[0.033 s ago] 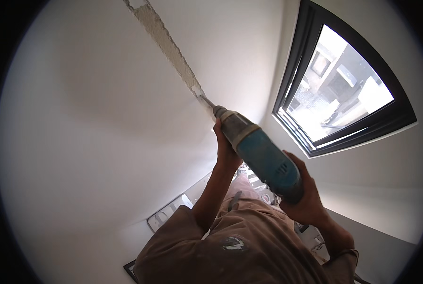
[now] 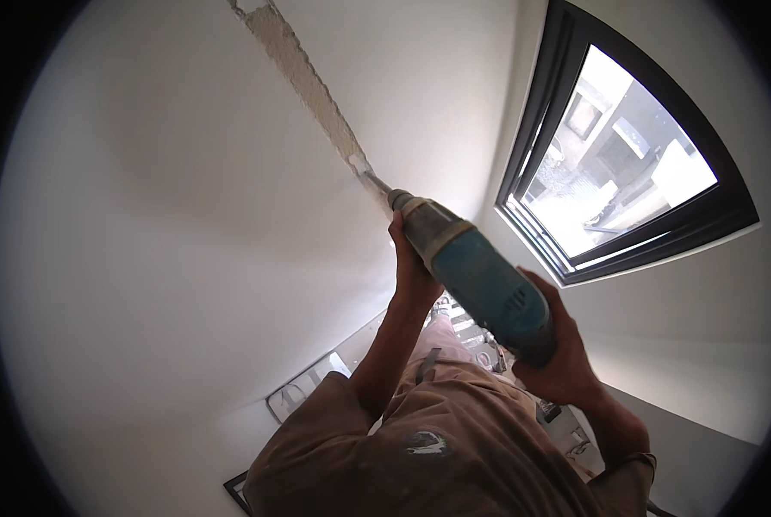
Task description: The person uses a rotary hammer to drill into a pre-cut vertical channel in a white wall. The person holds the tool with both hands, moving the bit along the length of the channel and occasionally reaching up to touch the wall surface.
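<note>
A teal and grey power drill (image 2: 484,280) reaches diagonally up toward the white wall, its thin metal bit (image 2: 378,183) at the lower end of a long, rough chiselled groove (image 2: 308,86). My left hand (image 2: 413,263) grips the drill from below near its front, just behind the chuck. At the rear end, my right hand (image 2: 553,362) is wrapped round the handle, which is largely hidden by the hand and the housing. My brown sleeves and shirt fill the lower middle of the view.
A dark-framed window (image 2: 730,202), with bright buildings outside, is set in the wall to the right. Far below me, beside my legs, are pale floor-level objects (image 2: 316,381) too small to make out. A pale sill or ledge (image 2: 687,370) runs below the window.
The drill and my right hand have shifted very slightly upward in the view; my grip looks the same.
</note>
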Tool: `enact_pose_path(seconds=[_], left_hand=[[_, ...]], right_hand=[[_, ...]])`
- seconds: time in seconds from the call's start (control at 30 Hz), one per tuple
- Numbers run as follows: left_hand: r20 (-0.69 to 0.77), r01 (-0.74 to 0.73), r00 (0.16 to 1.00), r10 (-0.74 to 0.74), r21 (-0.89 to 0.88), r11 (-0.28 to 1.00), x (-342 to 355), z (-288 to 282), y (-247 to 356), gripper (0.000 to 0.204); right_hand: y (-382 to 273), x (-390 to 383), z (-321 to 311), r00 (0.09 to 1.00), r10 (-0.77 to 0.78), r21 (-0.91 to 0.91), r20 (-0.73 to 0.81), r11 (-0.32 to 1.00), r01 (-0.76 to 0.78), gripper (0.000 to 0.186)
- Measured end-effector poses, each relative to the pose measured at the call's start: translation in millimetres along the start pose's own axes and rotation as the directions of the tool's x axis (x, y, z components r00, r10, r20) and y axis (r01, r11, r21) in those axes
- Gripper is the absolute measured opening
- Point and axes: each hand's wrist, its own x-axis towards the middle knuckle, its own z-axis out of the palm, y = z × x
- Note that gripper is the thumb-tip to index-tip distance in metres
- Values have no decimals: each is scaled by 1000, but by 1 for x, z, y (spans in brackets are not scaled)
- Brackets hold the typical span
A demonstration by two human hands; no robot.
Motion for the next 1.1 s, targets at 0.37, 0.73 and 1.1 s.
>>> enact_pose_path(seconds=[0.37, 0.73, 1.1], left_hand=[[106, -52, 992, 69, -154, 987, 48, 12, 24, 67], [-18, 136, 990, -137, -14, 991, -20, -17, -41, 62], [-31, 126, 992, -124, 89, 988, -43, -2, -31, 59]], right_hand=[[-37, 66, -28, 987, 161, -189, 23, 970, -154, 92], [76, -57, 12, 975, 149, 296, -166, 950, -94, 79], [65, -84, 20, 983, 25, 194, -181, 981, 11, 83]])
